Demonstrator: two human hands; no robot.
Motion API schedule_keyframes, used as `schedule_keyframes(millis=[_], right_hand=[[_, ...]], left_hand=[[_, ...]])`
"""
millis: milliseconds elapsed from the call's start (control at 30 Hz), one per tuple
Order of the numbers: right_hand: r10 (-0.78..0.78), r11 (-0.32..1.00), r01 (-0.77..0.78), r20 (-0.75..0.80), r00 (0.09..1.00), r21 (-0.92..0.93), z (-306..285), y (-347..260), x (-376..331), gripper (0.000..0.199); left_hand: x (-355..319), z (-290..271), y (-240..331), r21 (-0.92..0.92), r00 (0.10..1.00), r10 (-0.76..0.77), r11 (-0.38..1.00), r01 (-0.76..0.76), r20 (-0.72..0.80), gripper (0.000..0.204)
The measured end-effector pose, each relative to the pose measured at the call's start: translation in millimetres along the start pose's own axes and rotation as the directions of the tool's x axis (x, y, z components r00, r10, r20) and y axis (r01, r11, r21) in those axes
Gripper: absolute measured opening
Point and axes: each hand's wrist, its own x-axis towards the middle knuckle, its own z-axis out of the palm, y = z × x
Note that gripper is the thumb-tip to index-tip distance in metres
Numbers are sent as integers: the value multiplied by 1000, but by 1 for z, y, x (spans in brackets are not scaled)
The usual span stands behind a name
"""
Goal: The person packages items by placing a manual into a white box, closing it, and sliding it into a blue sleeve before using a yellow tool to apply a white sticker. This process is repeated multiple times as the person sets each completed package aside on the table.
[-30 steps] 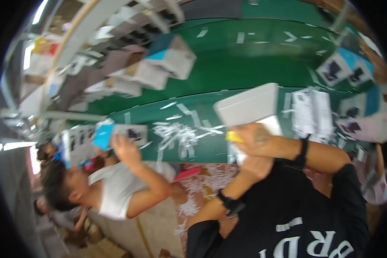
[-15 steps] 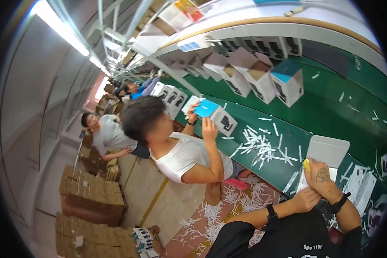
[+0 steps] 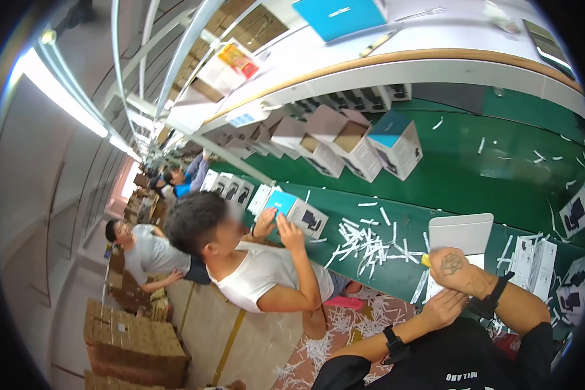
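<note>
Since the earlier frame your view swings further left while your right hand [image 3: 458,270], fingers curled on something yellow, presses the white box [image 3: 460,235] on the table [image 3: 396,273] (left hand [image 3: 443,308] loosely curled below), sealing seemingly unfinished.

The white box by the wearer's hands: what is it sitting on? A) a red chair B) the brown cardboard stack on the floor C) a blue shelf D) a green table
D: the white box lies flat on the green table, with the right hand resting at its near edge and white paper strips scattered to its left.
</note>
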Motion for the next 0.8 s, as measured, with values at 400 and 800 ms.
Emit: schedule_keyframes(millis=[400, 800], right_hand=[[652, 757, -350, -603, 460, 552, -9, 157, -137, 24], [432, 512, 10, -268, 861, 859, -41, 85, -106, 30]], left_hand=[[5, -30, 15, 16, 937, -215, 975, 219, 277, 48], [25, 0, 7, -702, 562, -685, 103, 705, 463, 29]])
